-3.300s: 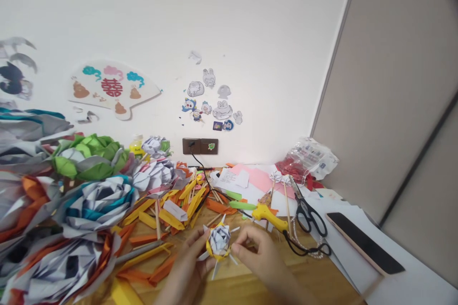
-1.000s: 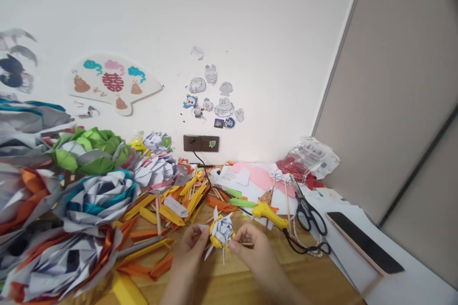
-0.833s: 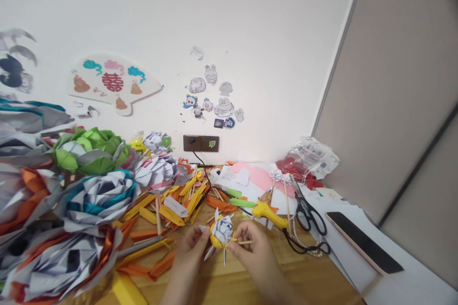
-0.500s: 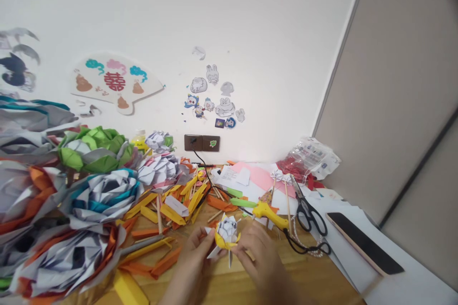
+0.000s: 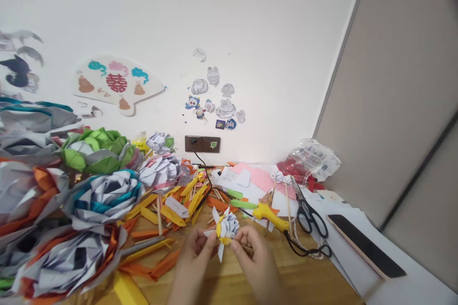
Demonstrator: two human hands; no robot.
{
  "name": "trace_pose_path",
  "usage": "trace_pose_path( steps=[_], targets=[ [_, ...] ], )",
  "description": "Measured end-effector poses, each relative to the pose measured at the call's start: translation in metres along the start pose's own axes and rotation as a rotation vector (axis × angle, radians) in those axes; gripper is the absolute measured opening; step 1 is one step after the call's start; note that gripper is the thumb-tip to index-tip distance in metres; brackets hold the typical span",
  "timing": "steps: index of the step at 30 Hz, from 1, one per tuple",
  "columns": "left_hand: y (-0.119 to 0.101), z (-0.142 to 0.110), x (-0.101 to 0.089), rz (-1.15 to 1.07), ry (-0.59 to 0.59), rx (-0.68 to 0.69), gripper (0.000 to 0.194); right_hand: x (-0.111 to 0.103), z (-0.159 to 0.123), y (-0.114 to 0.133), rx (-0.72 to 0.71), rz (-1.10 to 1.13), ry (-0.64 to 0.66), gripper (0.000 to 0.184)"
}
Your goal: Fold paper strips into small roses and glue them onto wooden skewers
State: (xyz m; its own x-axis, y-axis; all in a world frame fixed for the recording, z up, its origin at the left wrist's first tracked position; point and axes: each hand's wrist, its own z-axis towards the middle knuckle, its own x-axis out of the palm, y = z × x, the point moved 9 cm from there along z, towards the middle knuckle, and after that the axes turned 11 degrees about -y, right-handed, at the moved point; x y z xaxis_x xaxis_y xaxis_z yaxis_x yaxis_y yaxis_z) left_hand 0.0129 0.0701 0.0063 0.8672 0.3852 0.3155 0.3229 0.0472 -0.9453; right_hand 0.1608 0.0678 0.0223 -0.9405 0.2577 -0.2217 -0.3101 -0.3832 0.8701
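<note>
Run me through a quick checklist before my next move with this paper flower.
1. White-and-yellow paper flower steadied: ok, fingers of the left hand and right hand are on it.
2. Wooden stick by the right hand joined to the flower: cannot tell, fingers are in the way.
3. Yellow glue gun apart from the hands: ok, it lies beyond the right hand, untouched.
4. Glue gun hot: cannot tell, heat does not show.
5. Black-handled scissors apart from the hands: ok, they lie right of the glue gun.
6. Left hand's side uncluttered: not ok, folded orange paper strips lie loose there.
</note>
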Motion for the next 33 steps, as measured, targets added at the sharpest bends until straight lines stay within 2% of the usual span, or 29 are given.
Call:
trace_pose_path(
  steps=[3,7,14,21,29,33],
  targets=[
    [0.001,0.0,0.0,-0.006,0.001,-0.008,0.04,-0.001,0.001,0.002,0.013,0.035,-0.003,0.014],
    [0.009,0.006,-0.004,-0.027,-0.006,-0.054,0.041,-0.012,0.004,0.012,-0.054,0.029,-0.058,0.009],
    [0.009,0.008,-0.006,-0.051,-0.01,-0.053,0.041,-0.017,0.002,0.033,-0.311,-0.063,-0.045,0.011],
    [0.007,0.001,0.004,-0.034,0.059,-0.062,0.042,-0.016,0.001,0.04,-0.415,-0.097,-0.044,0.015],
    [0.01,-0.002,0.006,-0.04,0.064,-0.101,0.042,-0.018,-0.009,0.06,-0.696,-0.331,-0.105,0.022],
    [0.014,-0.003,0.009,-0.048,0.107,-0.106,0.04,-0.02,-0.012,0.066,-0.813,-0.41,-0.126,0.019]
  ],
)
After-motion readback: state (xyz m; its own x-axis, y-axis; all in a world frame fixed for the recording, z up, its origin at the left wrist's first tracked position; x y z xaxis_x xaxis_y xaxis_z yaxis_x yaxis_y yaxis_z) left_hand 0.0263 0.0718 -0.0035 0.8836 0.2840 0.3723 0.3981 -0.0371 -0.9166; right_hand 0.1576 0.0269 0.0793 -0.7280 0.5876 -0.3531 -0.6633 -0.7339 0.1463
